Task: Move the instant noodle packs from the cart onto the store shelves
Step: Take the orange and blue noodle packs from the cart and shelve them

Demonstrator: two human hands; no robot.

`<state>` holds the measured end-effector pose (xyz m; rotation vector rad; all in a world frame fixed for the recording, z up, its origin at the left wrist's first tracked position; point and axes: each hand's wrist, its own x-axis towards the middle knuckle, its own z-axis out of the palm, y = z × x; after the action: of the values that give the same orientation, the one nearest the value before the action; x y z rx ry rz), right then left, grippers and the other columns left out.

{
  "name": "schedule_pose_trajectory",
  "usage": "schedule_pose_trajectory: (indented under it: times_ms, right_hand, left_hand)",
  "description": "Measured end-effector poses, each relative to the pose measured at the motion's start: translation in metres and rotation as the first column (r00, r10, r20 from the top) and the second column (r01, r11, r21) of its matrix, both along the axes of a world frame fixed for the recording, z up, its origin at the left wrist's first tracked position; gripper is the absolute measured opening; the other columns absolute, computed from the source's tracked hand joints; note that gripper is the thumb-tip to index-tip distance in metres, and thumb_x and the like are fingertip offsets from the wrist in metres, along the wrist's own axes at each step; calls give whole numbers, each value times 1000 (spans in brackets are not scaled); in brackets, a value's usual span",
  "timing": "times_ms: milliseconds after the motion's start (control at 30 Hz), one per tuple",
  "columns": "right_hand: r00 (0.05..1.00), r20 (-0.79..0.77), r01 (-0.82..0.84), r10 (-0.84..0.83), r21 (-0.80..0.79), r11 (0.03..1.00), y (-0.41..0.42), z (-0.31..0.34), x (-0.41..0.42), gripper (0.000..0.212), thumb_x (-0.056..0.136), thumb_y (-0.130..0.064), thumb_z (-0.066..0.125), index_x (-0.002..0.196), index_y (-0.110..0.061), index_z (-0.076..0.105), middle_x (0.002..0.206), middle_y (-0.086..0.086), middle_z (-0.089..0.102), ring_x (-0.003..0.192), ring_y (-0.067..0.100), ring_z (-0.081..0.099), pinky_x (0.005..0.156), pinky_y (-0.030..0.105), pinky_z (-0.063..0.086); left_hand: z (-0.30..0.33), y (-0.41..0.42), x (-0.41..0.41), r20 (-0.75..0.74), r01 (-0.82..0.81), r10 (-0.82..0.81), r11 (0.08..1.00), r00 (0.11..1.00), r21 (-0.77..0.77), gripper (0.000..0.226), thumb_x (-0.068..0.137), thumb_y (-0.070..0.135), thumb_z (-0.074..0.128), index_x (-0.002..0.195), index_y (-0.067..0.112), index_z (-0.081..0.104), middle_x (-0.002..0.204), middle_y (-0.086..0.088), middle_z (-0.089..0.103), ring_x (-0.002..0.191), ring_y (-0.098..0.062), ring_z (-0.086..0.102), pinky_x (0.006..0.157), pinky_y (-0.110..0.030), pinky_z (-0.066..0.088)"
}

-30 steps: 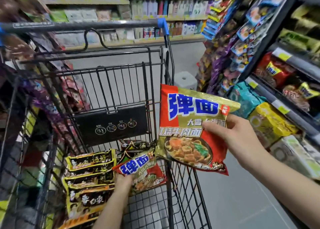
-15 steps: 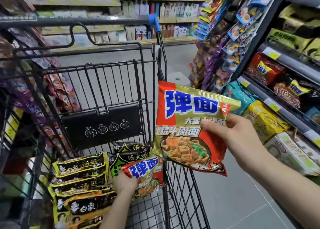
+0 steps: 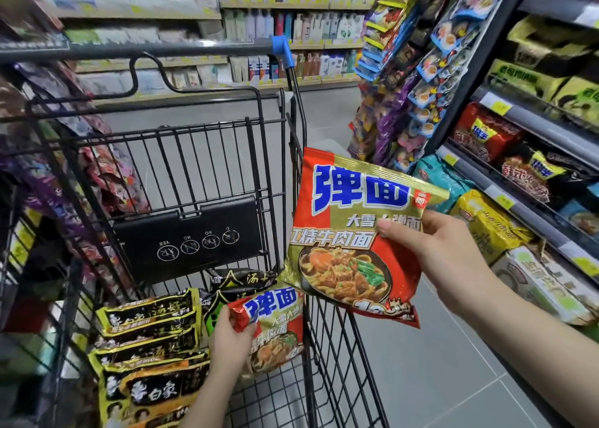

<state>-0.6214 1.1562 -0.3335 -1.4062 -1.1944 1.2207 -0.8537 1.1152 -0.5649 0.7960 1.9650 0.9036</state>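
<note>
While curled, fingers (image 3: 393,225) round one red noodle pack (image 3: 356,233).

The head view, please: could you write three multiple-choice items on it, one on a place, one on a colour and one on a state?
1. Where is the pack that the left hand grips?
A. inside the cart
B. on a shelf
C. on the floor

2. What colour are the big characters on the pack in the right hand?
A. green
B. blue
C. black

3. How is the right-hand pack held?
A. lying flat on an open palm
B. pinched at its right edge
C. tucked under the arm

Answers: 1 A, the left-hand pack sits within the cart basket; 2 B, blue with white outlines; 3 B, thumb on front.
</note>
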Motion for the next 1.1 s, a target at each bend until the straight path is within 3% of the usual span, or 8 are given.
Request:
schedule_pose_trajectory:
  times_ms: [100,333,500,667,800,900,1033,1100]
  right_hand:
    - [1000,4,10,-10,-17,1000,-1,8,3,5,82,-13,70,84,-15,67,79,2,76,67,18,73,60,26,60]
    - [999,33,36,-36,-4,999,-5,58,12,6,81,-13,72,84,-12,67,78,0,75,57,8,70,49,16,52]
    - [999,49,-6,7,-18,1000,-20,126,36,10,82,-14,71,88,-9,66,80,5,73,55,8,69,48,16,52]
    - [999,26,37,-36,-61,997,-50,188,81,35,76,-24,76,103,-5,64,90,14,75,81,34,72,82,49,56]
    - [989,-72,121,-126,-73,990,-90,233,129,29,80,-10,71,102,4,60,74,15,74,59,27,72,51,33,58]
    - [979,-26,201,-202,-29,979,-126,255,172,36,75,-17,74,103,1,61,80,15,75,69,31,73,62,36,59]
    - [950,-32,312,-312,-11,950,-190,277,233,21,81,-11,70,97,-1,62,73,12,75,58,23,72,46,25,54]
    - [931,-21,365,-365,-3,931,-228,288,264,21,81,-11,70,98,0,63,77,14,75,61,24,72,49,27,56]
  left_hand:
    - [27,3,-14,55,-60,59,998,997,34,32,78,5,71,102,15,52,86,2,63,79,-20,63,75,-42,55]
    - [130,1,-68,192,-102,76,986,979,130,29,75,10,75,95,13,55,89,-8,69,82,-26,66,81,-41,53]
    - [236,5,-80,183,17,-59,975,981,222,24,76,-2,71,94,5,56,73,-14,69,47,-14,65,38,-23,47]
    - [324,7,-57,245,141,-218,944,945,297,31,75,-4,70,102,6,58,85,-16,74,69,-30,70,55,-35,56]
    - [388,6,-7,267,261,-371,891,889,371,30,76,-5,68,99,11,58,85,-13,74,69,-29,70,50,-33,56]
    - [425,3,40,226,365,-482,834,846,413,34,75,-3,69,104,12,57,83,-9,75,74,-30,71,58,-37,56]
    - [465,-16,117,208,479,-608,756,766,445,35,75,-3,69,104,12,57,91,-14,74,86,-36,69,75,-45,55]
    - [480,-30,158,190,544,-674,705,714,454,34,75,-3,70,100,15,57,88,-14,74,81,-34,69,74,-47,56]
